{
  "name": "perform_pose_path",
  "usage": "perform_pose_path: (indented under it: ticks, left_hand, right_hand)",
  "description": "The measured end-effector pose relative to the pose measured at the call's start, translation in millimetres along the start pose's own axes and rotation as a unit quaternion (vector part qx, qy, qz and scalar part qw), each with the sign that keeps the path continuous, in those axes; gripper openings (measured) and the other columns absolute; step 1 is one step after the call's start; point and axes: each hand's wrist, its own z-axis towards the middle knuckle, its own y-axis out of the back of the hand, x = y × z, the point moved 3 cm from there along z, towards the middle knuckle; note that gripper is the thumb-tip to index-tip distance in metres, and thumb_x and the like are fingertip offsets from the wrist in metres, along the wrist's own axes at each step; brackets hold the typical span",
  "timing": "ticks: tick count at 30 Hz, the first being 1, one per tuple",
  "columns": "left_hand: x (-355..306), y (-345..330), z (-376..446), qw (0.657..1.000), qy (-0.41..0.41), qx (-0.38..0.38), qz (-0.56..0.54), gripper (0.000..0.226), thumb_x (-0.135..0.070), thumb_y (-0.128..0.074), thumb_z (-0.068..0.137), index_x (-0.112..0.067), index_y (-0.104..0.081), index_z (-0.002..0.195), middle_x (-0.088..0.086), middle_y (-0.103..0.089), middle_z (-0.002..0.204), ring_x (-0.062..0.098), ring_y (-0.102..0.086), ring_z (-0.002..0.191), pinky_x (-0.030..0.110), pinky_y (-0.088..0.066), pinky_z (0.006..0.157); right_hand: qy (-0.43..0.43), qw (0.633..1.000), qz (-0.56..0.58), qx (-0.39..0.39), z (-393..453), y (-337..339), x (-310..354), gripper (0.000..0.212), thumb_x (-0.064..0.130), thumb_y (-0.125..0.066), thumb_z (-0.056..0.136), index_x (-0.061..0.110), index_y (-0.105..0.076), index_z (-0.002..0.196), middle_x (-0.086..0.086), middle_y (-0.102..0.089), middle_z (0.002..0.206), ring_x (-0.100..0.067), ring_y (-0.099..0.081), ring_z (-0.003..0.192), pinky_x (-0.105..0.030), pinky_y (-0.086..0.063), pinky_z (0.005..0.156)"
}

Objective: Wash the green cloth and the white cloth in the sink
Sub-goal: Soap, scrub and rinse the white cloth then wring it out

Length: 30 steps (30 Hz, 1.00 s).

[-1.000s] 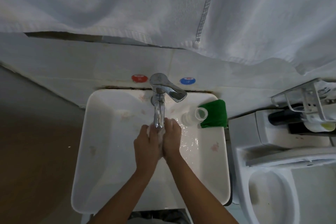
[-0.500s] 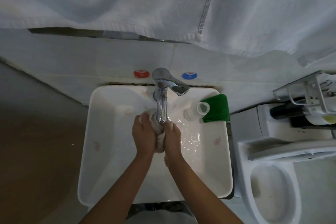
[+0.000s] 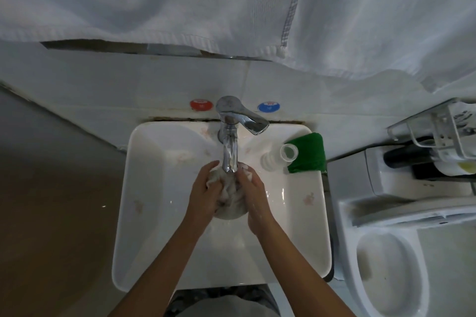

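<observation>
Over the white sink (image 3: 144,213) beside a toilet (image 3: 386,265), both hands (image 3: 203,195) (image 3: 253,197) grip the bunched white cloth (image 3: 229,198).

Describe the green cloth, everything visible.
The folded green cloth lies on the back right corner of the white ceramic sink, draped over the rim beside the wall. It looks like soft, matte fabric in a deep, even green, with no pattern visible. A small clear plastic bottle lying on its side rests against its left edge. Neither hand touches it; whether it is wet cannot be told.
</observation>
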Motion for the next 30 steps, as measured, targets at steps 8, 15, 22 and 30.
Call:
perform_pose_path:
  ticks: [8,15,22,30]
  left_hand:
    - [11,-11,-11,0.987,0.1,0.05,-0.118,0.057,-0.03,-0.051,0.066,-0.02,-0.056,0.122,0.006,-0.064,0.112,0.023,-0.06,0.102,0.034,-0.051,0.078]
    - [24,-20,-8,0.966,0.216,0.043,-0.132,0.047,-0.058,-0.054,0.085,-0.017,-0.067,0.103,0.006,-0.072,0.1,0.02,-0.069,0.085,0.034,-0.053,0.074]
    - [15,-9,-9,0.986,0.144,-0.008,-0.084,0.015,-0.013,-0.055,0.09,-0.005,-0.065,0.098,0.014,-0.067,0.075,0.023,-0.063,0.059,0.025,-0.043,0.044]
    - [5,-5,9,0.994,0.103,0.012,-0.031,0.007,-0.017,-0.065,0.082,-0.011,-0.063,0.085,0.007,-0.07,0.081,0.021,-0.068,0.077,0.03,-0.053,0.068]
  right_hand:
    - [0.056,0.992,0.016,-0.11,9,1,-5,0.013,0.003,-0.056,0.086,0.007,-0.06,0.074,-0.01,-0.054,0.07,-0.02,-0.051,0.068,-0.028,-0.044,0.058]
    - [0.088,0.994,0.024,-0.066,12,-11,1,0.021,0.024,-0.053,0.078,0.014,-0.072,0.079,-0.005,-0.067,0.073,-0.018,-0.061,0.071,-0.035,-0.051,0.069]
    - [0.079,0.99,-0.108,-0.037,10,-12,-15,0.029,0.041,-0.055,0.078,0.016,-0.062,0.064,-0.004,-0.06,0.061,-0.017,-0.058,0.063,-0.045,-0.051,0.064]
    - [0.024,0.998,0.002,0.058,3,-7,-24,0.015,0.028,-0.069,0.087,0.014,-0.067,0.092,-0.001,-0.071,0.086,-0.016,-0.069,0.086,-0.027,-0.053,0.074]
